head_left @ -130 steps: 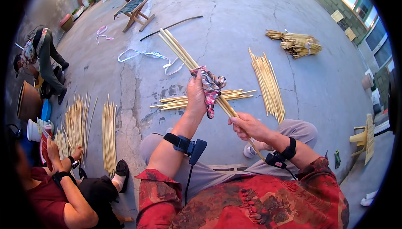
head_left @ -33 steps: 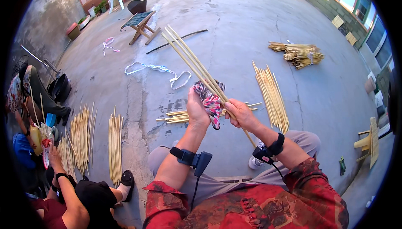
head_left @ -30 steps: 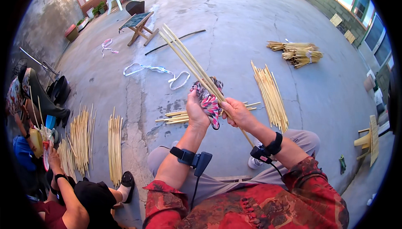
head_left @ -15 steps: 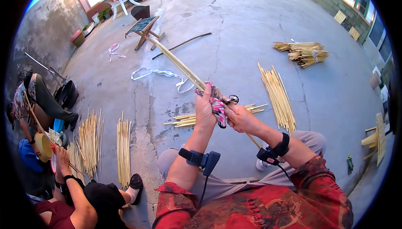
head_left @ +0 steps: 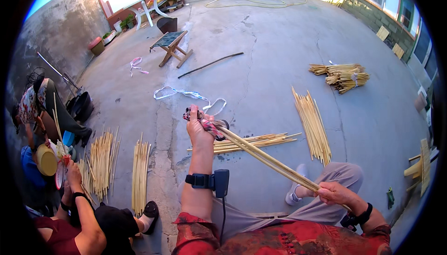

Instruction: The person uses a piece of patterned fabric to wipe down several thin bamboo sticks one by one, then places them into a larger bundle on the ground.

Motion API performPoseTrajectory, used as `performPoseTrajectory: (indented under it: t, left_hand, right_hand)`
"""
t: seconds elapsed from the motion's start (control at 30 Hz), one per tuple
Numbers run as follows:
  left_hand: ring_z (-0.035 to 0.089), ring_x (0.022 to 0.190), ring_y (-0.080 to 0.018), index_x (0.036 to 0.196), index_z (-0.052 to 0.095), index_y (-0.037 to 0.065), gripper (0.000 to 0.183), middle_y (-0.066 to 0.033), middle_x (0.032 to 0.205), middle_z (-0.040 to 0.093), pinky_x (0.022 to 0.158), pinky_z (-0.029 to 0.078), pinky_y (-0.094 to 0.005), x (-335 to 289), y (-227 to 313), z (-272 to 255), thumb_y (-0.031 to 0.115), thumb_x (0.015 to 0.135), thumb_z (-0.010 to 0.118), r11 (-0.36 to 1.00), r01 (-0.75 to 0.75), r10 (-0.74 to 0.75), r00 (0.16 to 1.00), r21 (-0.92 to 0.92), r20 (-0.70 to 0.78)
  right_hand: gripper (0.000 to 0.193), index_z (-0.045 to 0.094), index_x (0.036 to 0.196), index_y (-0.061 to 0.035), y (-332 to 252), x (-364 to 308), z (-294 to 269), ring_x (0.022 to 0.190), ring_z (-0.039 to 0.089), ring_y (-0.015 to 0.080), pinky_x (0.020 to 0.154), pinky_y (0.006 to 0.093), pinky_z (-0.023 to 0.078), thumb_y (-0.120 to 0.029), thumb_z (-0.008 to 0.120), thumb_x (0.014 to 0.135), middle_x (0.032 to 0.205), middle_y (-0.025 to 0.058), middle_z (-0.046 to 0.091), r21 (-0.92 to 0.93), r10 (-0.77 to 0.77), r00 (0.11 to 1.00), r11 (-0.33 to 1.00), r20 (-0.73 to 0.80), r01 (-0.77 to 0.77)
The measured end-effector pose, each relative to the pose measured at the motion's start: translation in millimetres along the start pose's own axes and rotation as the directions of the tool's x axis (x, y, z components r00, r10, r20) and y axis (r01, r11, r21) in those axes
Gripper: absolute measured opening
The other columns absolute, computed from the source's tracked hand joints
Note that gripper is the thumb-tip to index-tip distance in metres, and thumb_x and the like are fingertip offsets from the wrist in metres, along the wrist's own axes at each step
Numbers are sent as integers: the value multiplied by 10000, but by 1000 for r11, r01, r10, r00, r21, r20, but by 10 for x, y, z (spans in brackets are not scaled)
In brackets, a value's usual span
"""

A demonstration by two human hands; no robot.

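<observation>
My left hand [head_left: 200,131] is wrapped round a pink, black and white patterned cloth [head_left: 215,128], its thumb pointing up. Out of this cloth a few long pale sticks [head_left: 265,154] slant down to the right. Near their far end, over my right knee, my right hand [head_left: 337,194] closes round them. Beneath the held sticks, a pile of similar sticks [head_left: 251,142] lies crosswise on the concrete. Just beyond my left hand is a blue-and-white strap [head_left: 186,93] on the ground.
More loose sticks [head_left: 313,127] lie to the right, with tied bundles [head_left: 344,75] behind. A folding stool [head_left: 171,45] and a dark thin rod [head_left: 209,65] are ahead. At left, two other people work near stick piles [head_left: 139,178], a yellow container [head_left: 46,158] and a black basin [head_left: 80,108].
My right hand has moved from the cloth down and right along the sticks. The sticks pointed up and left beyond my hands; now they stretch down right between them. My left hand shifted left.
</observation>
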State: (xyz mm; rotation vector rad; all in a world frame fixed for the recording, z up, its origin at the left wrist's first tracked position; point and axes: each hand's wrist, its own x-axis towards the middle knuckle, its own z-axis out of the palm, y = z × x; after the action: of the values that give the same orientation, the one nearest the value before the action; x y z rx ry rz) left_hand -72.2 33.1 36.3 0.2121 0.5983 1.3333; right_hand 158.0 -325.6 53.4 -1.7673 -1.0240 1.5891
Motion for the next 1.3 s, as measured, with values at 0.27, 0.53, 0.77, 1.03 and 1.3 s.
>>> performPoseTrajectory:
  t: [0.27,0.53,0.77,1.03,1.3]
  left_hand:
    - [494,1047,-264,1162,444,2,464,-130,1143,508,909,383,-377,-146,-184,-34,336,895,263,1000,23,-26,939,12,342]
    - [552,939,-226,1070,493,-2,293,-109,1038,569,845,446,-342,-387,-282,128,181,912,328,985,150,-93,883,-88,460]
    - [578,886,-163,1172,448,46,342,-65,1043,562,763,487,-292,-345,-315,31,248,896,454,965,244,-259,814,99,521]
    - [581,677,-130,940,480,59,201,-50,774,556,572,508,-272,-408,-492,107,231,857,544,896,194,-374,814,399,445]
    - [435,539,-36,886,506,56,134,22,640,467,477,390,-216,-370,-711,119,154,831,580,360,-493,-276,755,792,595]
  right_hand:
    - [234,490,921,-49,-457,340,53,380,329,51,351,187,277,-247,367,925,557,-9,414,270,-164,952,934,-258,234]
    - [252,462,924,-51,-894,1760,486,390,349,59,348,195,297,-276,349,933,578,1,412,133,-393,915,906,-86,402]
    - [263,454,941,-54,-845,1997,668,411,367,59,362,202,313,-282,322,940,572,-2,400,237,-460,887,866,30,441]
    - [273,454,995,-40,-692,2048,570,476,458,82,434,219,393,-281,339,938,648,22,477,177,-451,880,888,146,426]
    - [214,557,960,-45,-861,1645,61,819,560,286,740,350,445,-154,584,778,849,120,567,-838,-686,727,397,-1,373]
